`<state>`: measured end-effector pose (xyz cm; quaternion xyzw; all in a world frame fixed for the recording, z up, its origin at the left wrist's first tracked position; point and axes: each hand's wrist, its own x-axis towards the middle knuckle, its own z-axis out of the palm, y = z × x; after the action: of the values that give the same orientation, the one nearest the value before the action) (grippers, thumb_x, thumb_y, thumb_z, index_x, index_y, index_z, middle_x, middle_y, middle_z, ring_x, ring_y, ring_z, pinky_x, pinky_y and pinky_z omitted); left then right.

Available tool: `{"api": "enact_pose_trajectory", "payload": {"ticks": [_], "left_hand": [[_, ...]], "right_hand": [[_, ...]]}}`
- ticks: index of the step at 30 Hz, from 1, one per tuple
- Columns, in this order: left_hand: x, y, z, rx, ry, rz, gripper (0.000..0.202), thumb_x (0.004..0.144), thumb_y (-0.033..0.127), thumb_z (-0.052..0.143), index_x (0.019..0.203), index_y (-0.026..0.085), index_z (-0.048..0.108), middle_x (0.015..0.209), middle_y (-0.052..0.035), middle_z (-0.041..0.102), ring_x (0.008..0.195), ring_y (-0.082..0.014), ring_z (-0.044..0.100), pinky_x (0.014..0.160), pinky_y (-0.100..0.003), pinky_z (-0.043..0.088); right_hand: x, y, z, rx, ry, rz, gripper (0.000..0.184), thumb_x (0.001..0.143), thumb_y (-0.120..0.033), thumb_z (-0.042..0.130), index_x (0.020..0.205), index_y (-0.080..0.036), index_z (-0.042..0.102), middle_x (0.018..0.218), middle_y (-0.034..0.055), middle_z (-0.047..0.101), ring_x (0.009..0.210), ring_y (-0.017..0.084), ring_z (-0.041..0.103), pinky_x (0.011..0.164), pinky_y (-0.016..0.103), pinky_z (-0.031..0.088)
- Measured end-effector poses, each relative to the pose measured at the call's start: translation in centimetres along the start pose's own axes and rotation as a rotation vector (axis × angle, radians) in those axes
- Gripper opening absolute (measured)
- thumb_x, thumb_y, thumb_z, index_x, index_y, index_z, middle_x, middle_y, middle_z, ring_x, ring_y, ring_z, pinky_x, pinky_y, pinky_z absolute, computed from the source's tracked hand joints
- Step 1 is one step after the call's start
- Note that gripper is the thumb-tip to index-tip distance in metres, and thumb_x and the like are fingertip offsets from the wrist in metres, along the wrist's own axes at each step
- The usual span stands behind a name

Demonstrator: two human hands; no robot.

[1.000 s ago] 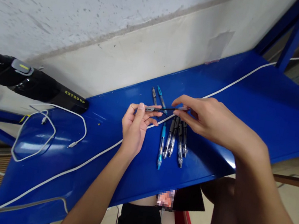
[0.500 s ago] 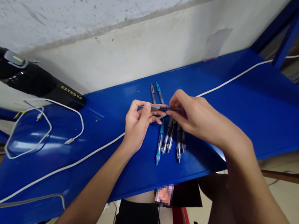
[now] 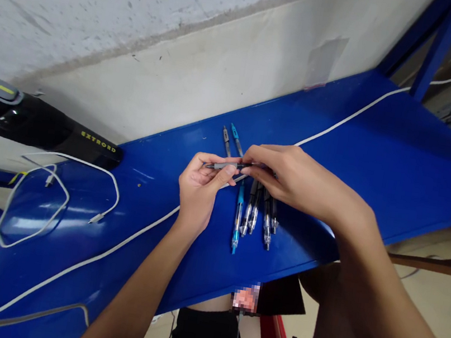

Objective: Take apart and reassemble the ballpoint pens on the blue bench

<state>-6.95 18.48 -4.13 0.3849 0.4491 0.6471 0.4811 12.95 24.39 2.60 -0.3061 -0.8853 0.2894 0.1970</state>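
A pen with a grey grip (image 3: 222,165) lies level across both hands above the blue tabletop. The thumb and fingers of my left hand (image 3: 201,188) are closed on its grip end, the dark tip pointing left. My right hand (image 3: 280,171) pinches the pen's other end, which its fingers partly hide. Beneath the hands are several black clear-barrelled pens (image 3: 267,220) and a blue pen (image 3: 237,221). Just beyond the fingers a grey pen (image 3: 226,138) and another blue pen (image 3: 236,137) lie side by side, their lower parts covered.
A white cable (image 3: 111,251) runs diagonally over the blue table (image 3: 380,152), passing under my hands. To the left a black cylinder-shaped device (image 3: 62,127) marked EXTRORD lies by the wall, near a looped white charging cord (image 3: 67,205). A blue upright (image 3: 434,59) stands at the right back.
My right hand has shifted slightly left along the pen. My left thumb has moved toward the right on it, so more of the grip and the dark tip show.
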Motion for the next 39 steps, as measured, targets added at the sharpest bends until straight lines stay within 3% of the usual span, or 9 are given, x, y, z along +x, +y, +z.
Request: {"api": "enact_pose_trajectory", "payload": {"ticks": [8, 15, 19, 23, 30, 35, 39], "left_hand": [[-0.3, 0.2, 0.1, 0.041, 0.004, 0.019, 0.028, 0.081, 0.023, 0.096, 0.095, 0.021, 0.072, 0.104, -0.0064, 0.085, 0.094, -0.0185, 0.081, 0.077, -0.027, 0.064], [-0.2, 0.3, -0.1, 0.049, 0.025, 0.061, 0.029, 0.079, 0.020, 0.098, 0.096, 0.020, 0.074, 0.101, -0.0047, 0.085, 0.096, -0.0183, 0.082, 0.090, -0.032, 0.067], [-0.3, 0.3, -0.2, 0.069, 0.022, 0.056, 0.026, 0.080, 0.020, 0.097, 0.095, 0.020, 0.076, 0.101, -0.0048, 0.085, 0.094, -0.0182, 0.082, 0.085, -0.030, 0.067], [-0.4, 0.3, -0.2, 0.127, 0.031, 0.060, 0.020, 0.081, 0.022, 0.096, 0.093, 0.020, 0.080, 0.097, -0.0045, 0.084, 0.089, -0.0172, 0.081, 0.081, -0.028, 0.066], [-0.4, 0.5, -0.2, 0.185, 0.026, 0.116, 0.014, 0.082, 0.021, 0.095, 0.093, 0.024, 0.086, 0.096, -0.0034, 0.085, 0.089, -0.0191, 0.082, 0.088, -0.033, 0.068], [-0.5, 0.6, -0.1, 0.182, -0.002, 0.153, 0.013, 0.082, 0.020, 0.094, 0.091, 0.024, 0.087, 0.098, -0.0041, 0.085, 0.095, -0.0202, 0.082, 0.091, -0.033, 0.067], [-0.5, 0.6, -0.1, 0.192, -0.007, 0.139, 0.014, 0.080, 0.023, 0.096, 0.090, 0.024, 0.087, 0.099, -0.0055, 0.084, 0.097, -0.0221, 0.082, 0.091, -0.035, 0.067]], "right_hand": [[-0.3, -0.1, -0.1, 0.011, 0.025, 0.007, 0.004, 0.107, -0.022, 0.061, 0.109, -0.020, 0.064, 0.095, 0.0050, 0.071, 0.077, 0.019, 0.061, 0.070, 0.030, 0.038], [-0.1, -0.4, 0.1, 0.029, -0.017, -0.019, 0.017, 0.112, -0.024, 0.054, 0.101, -0.019, 0.066, 0.097, 0.0073, 0.070, 0.080, 0.019, 0.061, 0.073, 0.031, 0.039], [0.0, -0.3, 0.2, 0.021, -0.013, 0.002, 0.010, 0.109, -0.024, 0.058, 0.103, -0.020, 0.065, 0.099, 0.0070, 0.071, 0.080, 0.020, 0.061, 0.071, 0.031, 0.039], [0.0, -0.4, 0.0, -0.020, -0.063, -0.011, 0.016, 0.110, -0.020, 0.054, 0.100, -0.019, 0.066, 0.095, 0.0062, 0.069, 0.077, 0.018, 0.059, 0.071, 0.031, 0.037], [0.1, -0.8, -0.1, -0.046, -0.118, 0.004, 0.029, 0.111, -0.019, 0.050, 0.085, -0.018, 0.064, 0.079, 0.0040, 0.066, 0.066, 0.016, 0.054, 0.066, 0.032, 0.034], [-0.2, -0.6, -0.2, 0.017, -0.042, 0.018, 0.010, 0.108, -0.025, 0.060, 0.104, -0.019, 0.067, 0.088, 0.0044, 0.071, 0.072, 0.018, 0.059, 0.067, 0.031, 0.036], [-0.2, -0.5, -0.2, -0.011, -0.068, 0.001, 0.025, 0.111, -0.024, 0.053, 0.089, -0.020, 0.063, 0.082, 0.0046, 0.068, 0.069, 0.017, 0.056, 0.067, 0.032, 0.035]]}}
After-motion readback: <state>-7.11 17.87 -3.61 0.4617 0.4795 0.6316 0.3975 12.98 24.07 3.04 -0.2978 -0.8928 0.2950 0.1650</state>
